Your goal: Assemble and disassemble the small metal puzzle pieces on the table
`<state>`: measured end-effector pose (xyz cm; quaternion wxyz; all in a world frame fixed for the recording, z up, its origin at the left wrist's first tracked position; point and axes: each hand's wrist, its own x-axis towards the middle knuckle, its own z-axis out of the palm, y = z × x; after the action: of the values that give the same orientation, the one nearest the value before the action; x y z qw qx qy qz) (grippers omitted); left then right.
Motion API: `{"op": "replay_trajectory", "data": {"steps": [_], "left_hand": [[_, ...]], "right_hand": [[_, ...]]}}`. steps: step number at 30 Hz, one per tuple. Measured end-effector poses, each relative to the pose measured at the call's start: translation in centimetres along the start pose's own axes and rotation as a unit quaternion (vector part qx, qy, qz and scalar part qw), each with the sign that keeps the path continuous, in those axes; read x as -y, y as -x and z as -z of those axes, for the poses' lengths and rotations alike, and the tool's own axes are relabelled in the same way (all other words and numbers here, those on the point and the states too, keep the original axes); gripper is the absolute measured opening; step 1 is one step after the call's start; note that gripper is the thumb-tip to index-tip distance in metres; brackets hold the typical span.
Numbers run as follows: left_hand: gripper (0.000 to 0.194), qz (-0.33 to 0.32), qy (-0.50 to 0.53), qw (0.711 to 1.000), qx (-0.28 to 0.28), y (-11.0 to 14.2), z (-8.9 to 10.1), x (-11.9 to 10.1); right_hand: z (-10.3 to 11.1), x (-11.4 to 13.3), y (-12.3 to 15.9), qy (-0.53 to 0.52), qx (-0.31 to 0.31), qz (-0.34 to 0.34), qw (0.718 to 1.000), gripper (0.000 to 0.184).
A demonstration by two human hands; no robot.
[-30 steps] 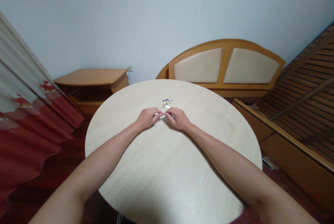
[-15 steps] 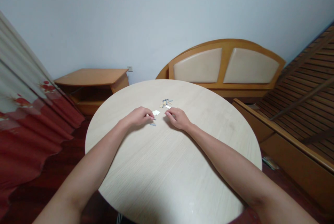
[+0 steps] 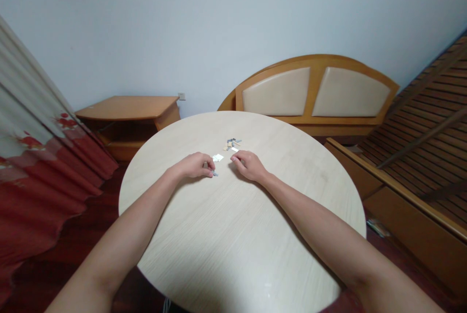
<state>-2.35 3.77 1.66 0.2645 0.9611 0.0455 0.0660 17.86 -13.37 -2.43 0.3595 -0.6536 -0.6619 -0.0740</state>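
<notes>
On a round pale table [image 3: 233, 235], my left hand [image 3: 197, 164] is closed with its thumb and fingertips at a small grey piece [image 3: 215, 174]. Part of that piece is hidden by the fingertips. Just beyond them lie small white flat pieces [image 3: 218, 157]. My right hand [image 3: 250, 165] rests to the right, thumb and finger pinched together; whatever may be between them is too small or hidden. Behind its knuckles is a white strip [image 3: 234, 149]. A little farther off sits a loose pile of small grey and tan pieces [image 3: 230, 144], perhaps building bricks.
Beyond the table stand a low wooden cabinet [image 3: 131, 107] at the left and a wooden headboard [image 3: 317, 72] with padded panels. A red and white curtain [image 3: 32, 157] hangs at far left. Wooden slats [image 3: 423, 123] and a bed rail [image 3: 397, 191] are on the right.
My left hand has shifted slightly toward me, bringing its fingertips down to the grey piece on the table, now partly covered. My right hand has stayed in place.
</notes>
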Motion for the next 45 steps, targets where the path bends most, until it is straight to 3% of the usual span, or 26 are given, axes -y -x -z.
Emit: {"op": "replay_trajectory", "data": {"steps": [4,11,20,25,31,37,40,45], "left_hand": [[0.022,-0.018,-0.018,1.000,-0.010,-0.1,-0.5,-0.3],[0.012,-0.048,-0.027,0.998,0.001,-0.5,-1.3,-0.5],[0.008,-0.040,-0.015,0.998,0.037,0.0,-0.1,-0.1],[0.010,-0.021,0.010,0.999,0.029,0.1,0.4,0.1],[0.025,0.040,-0.019,0.997,-0.064,-0.6,0.8,0.8],[0.034,0.087,-0.027,0.992,-0.083,-0.9,1.0,1.0],[0.035,0.100,-0.028,0.991,-0.083,-0.9,0.9,0.8],[0.035,0.111,-0.033,0.989,-0.095,-0.9,0.7,1.2]], "right_hand": [[-0.1,-0.1,-0.1,0.001,0.000,0.001,1.000,0.031],[-0.2,-0.7,-0.1,0.007,-0.048,-0.022,0.999,0.032],[0.2,-3.2,0.0,-0.002,-0.106,-0.115,0.988,0.033],[0.4,-4.4,-0.4,0.044,-0.052,-0.105,0.992,0.032],[-0.5,-4.2,-1.4,0.087,0.067,-0.050,0.993,0.045],[-0.3,-3.6,-1.8,0.126,0.150,-0.071,0.978,0.052],[0.1,-3.1,-2.0,0.143,0.142,-0.071,0.977,0.050],[0.7,-2.7,-2.1,0.201,0.068,-0.114,0.971,0.045]]}}
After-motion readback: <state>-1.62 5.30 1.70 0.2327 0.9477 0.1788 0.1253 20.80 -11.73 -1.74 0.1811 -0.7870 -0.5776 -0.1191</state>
